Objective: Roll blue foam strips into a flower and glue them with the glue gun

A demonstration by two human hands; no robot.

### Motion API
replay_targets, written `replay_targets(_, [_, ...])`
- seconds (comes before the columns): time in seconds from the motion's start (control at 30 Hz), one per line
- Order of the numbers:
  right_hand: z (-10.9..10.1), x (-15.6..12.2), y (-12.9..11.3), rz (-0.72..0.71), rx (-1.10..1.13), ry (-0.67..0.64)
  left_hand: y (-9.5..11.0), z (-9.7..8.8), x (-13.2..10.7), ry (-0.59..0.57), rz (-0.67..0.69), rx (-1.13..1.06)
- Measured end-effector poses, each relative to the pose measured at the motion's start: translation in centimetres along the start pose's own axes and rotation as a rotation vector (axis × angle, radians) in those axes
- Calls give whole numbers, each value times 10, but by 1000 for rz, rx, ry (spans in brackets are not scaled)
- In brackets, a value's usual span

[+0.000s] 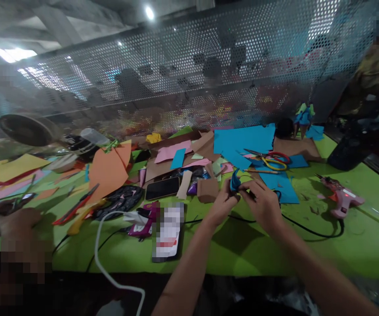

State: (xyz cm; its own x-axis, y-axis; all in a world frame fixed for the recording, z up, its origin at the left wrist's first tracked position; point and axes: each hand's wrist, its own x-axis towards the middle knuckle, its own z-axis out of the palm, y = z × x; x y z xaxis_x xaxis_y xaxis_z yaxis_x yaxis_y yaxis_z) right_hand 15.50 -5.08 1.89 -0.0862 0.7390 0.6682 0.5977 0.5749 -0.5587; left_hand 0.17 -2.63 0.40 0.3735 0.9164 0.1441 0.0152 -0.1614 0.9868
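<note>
Over the front middle of the green table (229, 259), a small curled piece of blue paper (235, 180) stands up between my fingers. My left hand (223, 202) is closed round its base. Close beside it, my right hand (261, 201) has its fingers pinched at the piece's right edge. Just beyond my right hand lie flat blue sheets (242, 139), with red-handled and yellow-handled scissors (271, 160) and a pencil (262, 171) on them. A pink glue gun (342, 197) rests to the right, its black cable running behind my wrists.
Left of my hands are a lit phone (169, 232), a dark phone (162, 188) and a purple tissue pack (143, 221). Orange sheets (109, 169) and other scraps spread farther left, by another person's hand (18, 219). A small blue figure (304, 117) stands near the perforated metal screen (176, 74).
</note>
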Motion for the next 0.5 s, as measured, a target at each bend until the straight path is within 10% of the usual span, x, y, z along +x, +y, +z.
replay_targets(0.5, [-2, 1, 1, 18, 61, -46, 0, 1, 1, 37, -62, -27])
